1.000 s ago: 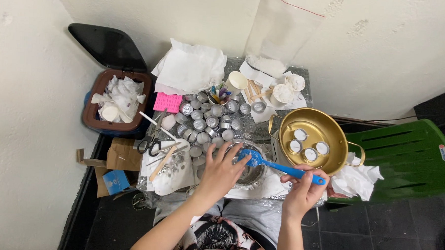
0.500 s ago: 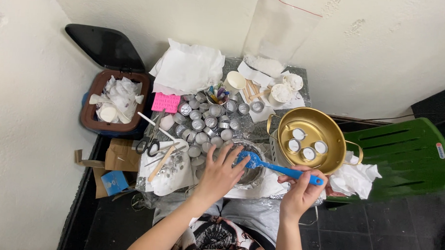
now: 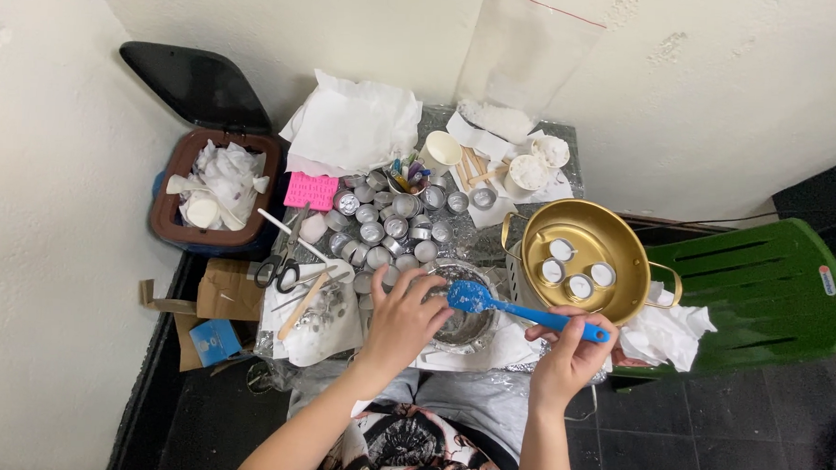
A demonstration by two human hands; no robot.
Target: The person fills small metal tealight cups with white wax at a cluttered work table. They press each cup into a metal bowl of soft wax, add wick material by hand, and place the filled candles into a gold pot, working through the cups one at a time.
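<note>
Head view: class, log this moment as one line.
left hand: steadies metal bowl | right hand: holds blue spatula over bowl | gold pot: four tealights

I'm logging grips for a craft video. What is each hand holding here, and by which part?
The right hand holds a blue spoon by its handle end. The left hand grips the rim of a small metal bowl.

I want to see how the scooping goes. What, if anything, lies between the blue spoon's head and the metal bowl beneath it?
Nothing visible. The blue spoon, held in the right hand, has its head right over the metal bowl. The left hand rests on the bowl's left rim, beside the spoon head, not under it.
</note>
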